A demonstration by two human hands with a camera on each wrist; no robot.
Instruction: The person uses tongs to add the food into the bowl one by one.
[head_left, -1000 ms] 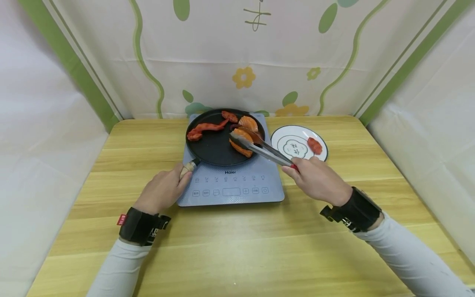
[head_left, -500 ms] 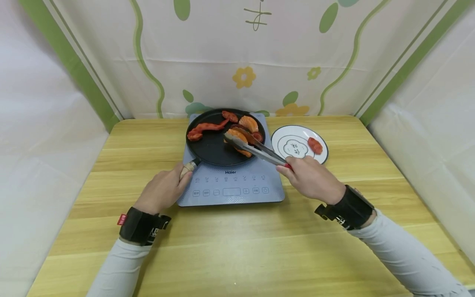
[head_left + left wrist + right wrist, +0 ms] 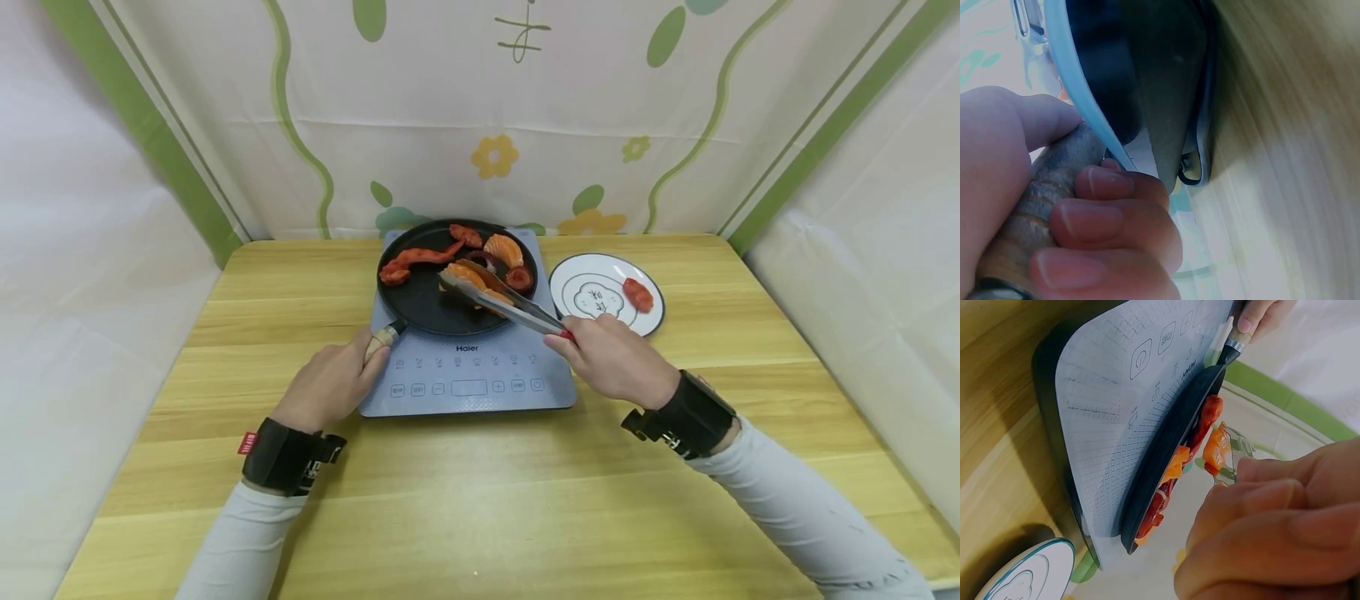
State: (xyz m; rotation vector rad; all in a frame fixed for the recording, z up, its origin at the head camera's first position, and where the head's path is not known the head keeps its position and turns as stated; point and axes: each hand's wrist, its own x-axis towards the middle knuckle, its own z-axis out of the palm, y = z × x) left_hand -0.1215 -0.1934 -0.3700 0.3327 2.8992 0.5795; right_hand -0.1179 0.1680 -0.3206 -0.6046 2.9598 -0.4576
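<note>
My left hand point(image 3: 330, 379) grips the wooden handle point(image 3: 1041, 197) of a black frying pan point(image 3: 416, 310). In my right hand point(image 3: 618, 360) is a pair of metal tongs point(image 3: 510, 310) with red on the grip. The tongs pinch an orange, salmon-like piece point(image 3: 1215, 450), which the right wrist view shows raised above the pan. Another orange piece point(image 3: 504, 250) with pale stripes lies at the pan's right side, beside a round red piece point(image 3: 519, 278) and a dark purplish curved piece. A long red strip point(image 3: 422, 257) and a smaller red piece point(image 3: 467, 236) lie toward the back left.
The pan sits on a pale blue Haier induction cooker point(image 3: 468, 406) with touch buttons along its front. To its right stands a white plate point(image 3: 558, 287) with a dark rim and one red piece point(image 3: 638, 294). Patterned fabric point(image 3: 420, 158) walls the wooden table point(image 3: 480, 517) behind.
My right hand has moved left with the tongs, carrying the orange piece toward the pan's middle and uncovering the round red piece. My left hand stays on the handle.
</note>
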